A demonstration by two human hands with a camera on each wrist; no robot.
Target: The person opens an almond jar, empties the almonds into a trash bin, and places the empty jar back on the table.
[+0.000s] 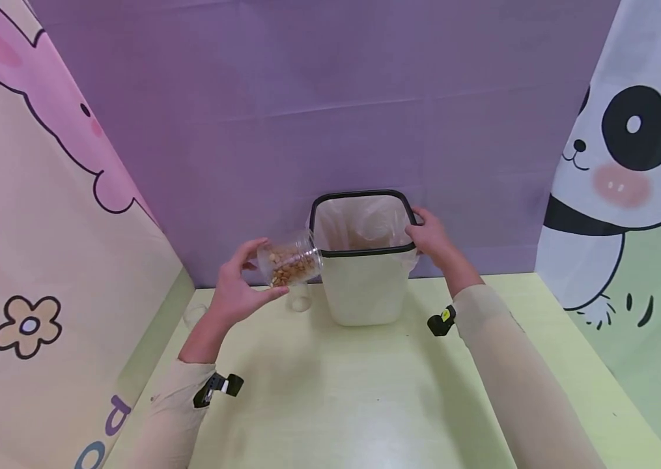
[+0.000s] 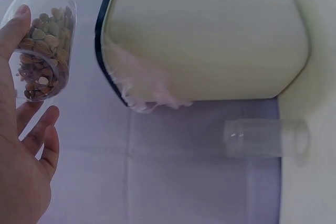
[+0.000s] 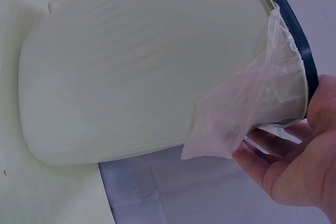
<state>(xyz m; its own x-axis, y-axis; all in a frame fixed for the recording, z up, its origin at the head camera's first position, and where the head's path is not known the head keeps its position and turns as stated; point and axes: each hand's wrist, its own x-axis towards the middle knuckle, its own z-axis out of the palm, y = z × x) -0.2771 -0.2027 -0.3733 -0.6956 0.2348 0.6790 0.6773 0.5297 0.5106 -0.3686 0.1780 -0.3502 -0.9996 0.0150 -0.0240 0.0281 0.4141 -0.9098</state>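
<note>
My left hand holds a clear jar between thumb and fingers. Small brown and tan nut-like pieces fill part of the jar, which lies tilted on its side, its mouth end at the left rim of a white trash bin. My right hand grips the bin's black rim on the right. A thin plastic liner covers the inside of the bin, and its loose edge hangs outside near the right fingers. Some of those fingers are hidden behind the liner and rim.
Behind the bin's left side, a clear container stands on the pale table. Another clear round item lies at the table's left, partly behind the left forearm. A purple backdrop rises right behind the bin.
</note>
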